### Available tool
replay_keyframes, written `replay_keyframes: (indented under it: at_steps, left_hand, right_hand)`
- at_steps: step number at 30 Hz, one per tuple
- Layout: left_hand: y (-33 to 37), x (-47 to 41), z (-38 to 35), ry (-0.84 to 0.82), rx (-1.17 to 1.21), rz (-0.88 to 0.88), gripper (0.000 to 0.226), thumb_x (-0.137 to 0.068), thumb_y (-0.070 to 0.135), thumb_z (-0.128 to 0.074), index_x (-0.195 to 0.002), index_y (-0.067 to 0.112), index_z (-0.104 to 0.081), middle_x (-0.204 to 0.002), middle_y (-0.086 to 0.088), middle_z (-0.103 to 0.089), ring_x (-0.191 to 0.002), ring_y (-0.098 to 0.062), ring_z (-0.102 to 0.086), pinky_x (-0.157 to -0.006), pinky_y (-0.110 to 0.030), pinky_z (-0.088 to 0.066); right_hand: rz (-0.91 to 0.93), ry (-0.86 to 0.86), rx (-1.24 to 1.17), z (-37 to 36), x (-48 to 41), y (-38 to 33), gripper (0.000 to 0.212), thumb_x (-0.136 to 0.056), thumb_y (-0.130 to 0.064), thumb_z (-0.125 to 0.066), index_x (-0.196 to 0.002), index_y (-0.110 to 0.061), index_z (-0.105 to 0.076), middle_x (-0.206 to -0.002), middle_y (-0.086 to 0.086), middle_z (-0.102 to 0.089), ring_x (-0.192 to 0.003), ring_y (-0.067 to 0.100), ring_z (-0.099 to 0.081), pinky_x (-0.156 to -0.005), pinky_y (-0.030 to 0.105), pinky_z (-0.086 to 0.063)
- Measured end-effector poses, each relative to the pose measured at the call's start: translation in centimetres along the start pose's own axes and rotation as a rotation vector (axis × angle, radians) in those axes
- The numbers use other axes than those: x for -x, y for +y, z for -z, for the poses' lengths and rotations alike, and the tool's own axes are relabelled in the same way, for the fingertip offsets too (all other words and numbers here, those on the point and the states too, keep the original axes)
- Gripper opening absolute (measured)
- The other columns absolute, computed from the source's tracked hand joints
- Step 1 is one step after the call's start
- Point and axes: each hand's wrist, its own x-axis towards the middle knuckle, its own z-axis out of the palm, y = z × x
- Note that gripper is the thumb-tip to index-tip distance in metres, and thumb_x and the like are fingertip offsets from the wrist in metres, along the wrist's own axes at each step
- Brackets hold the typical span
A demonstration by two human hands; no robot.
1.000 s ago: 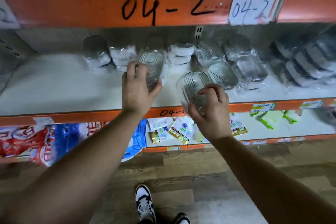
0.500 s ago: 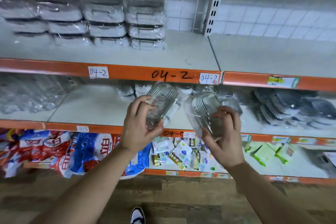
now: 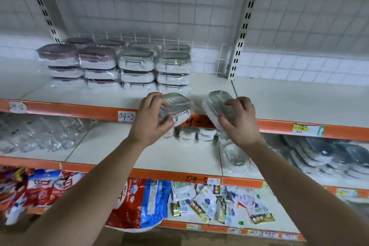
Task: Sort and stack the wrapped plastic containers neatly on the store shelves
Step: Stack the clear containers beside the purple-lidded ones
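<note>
My left hand (image 3: 151, 121) grips a clear wrapped oval container (image 3: 176, 106), tilted, at the front edge of the upper shelf (image 3: 279, 104). My right hand (image 3: 238, 121) grips a second wrapped oval container (image 3: 216, 104), also tilted, just right of the first. Both are held at the orange shelf lip. Behind them on the upper shelf stand neat stacks of wrapped containers (image 3: 137, 66), three high, grey-lidded at the right and purple-lidded ones (image 3: 79, 60) at the left.
The middle shelf (image 3: 111, 146) holds small wrapped containers (image 3: 197, 133), loose clear ones at far left (image 3: 40, 136) and dark-lidded ones at right (image 3: 329, 156). The bottom shelf carries packets (image 3: 201, 203) and red-blue bags (image 3: 135, 205). A white upright post (image 3: 241, 32) divides the upper shelf.
Both hands have lifted their containers from the middle shelf up to the front edge of the upper shelf, and my view has tilted upward.
</note>
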Motion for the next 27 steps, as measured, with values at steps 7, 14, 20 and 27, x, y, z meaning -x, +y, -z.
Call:
replay_keyframes:
  at_steps: [7, 14, 20, 27]
  left_hand:
    - [-3.6, -2.7, 0.2, -0.165, -0.064, 0.167, 0.053, -0.067, 0.054, -0.042, -0.107, 0.02, -0.051, -0.116, 0.002, -0.055, -0.11, -0.023, -0.049, -0.094, -0.043, -0.038]
    - [-3.4, -5.7, -1.0, -0.227, -0.129, 0.221, 0.057, -0.071, 0.07, -0.068, -0.095, 0.025, -0.042, -0.101, 0.005, -0.051, -0.099, -0.019, -0.043, -0.085, -0.036, -0.038]
    - [-4.7, -7.9, 2.1, -0.146, -0.008, -0.044, 0.058, -0.07, 0.068, -0.058, -0.104, 0.022, -0.052, -0.105, 0.008, -0.054, -0.103, -0.015, -0.047, -0.089, -0.033, -0.037]
    - [-6.8, -13.8, 6.9, -0.083, 0.023, -0.088, 0.076, -0.075, 0.063, -0.072, -0.131, 0.016, -0.053, -0.125, 0.009, -0.05, -0.116, -0.006, -0.041, -0.094, -0.023, -0.032]
  right_hand:
    - [-0.055, -0.008, 0.17, -2.4, -3.9, 1.2, 0.039, -0.09, -0.047, -0.056, -0.111, -0.017, -0.071, -0.113, 0.008, -0.06, -0.111, 0.037, -0.047, -0.092, 0.047, -0.043]
    - [-0.188, -0.021, 0.249, -5.1, -6.5, 1.0, 0.036, -0.085, -0.004, -0.054, -0.116, -0.019, -0.066, -0.127, 0.002, -0.061, -0.125, 0.035, -0.04, -0.095, 0.047, -0.039]
    - [-0.34, 0.033, 0.187, -6.5, -9.1, -0.5, 0.04, -0.086, -0.039, -0.042, -0.108, -0.01, -0.061, -0.118, 0.011, -0.055, -0.117, 0.035, -0.04, -0.089, 0.047, -0.041]
    - [-0.356, 0.113, 0.309, -8.9, -10.2, -0.1, 0.029, -0.092, -0.033, -0.047, -0.107, -0.01, -0.057, -0.115, 0.014, -0.053, -0.113, 0.036, -0.042, -0.089, 0.05, -0.038]
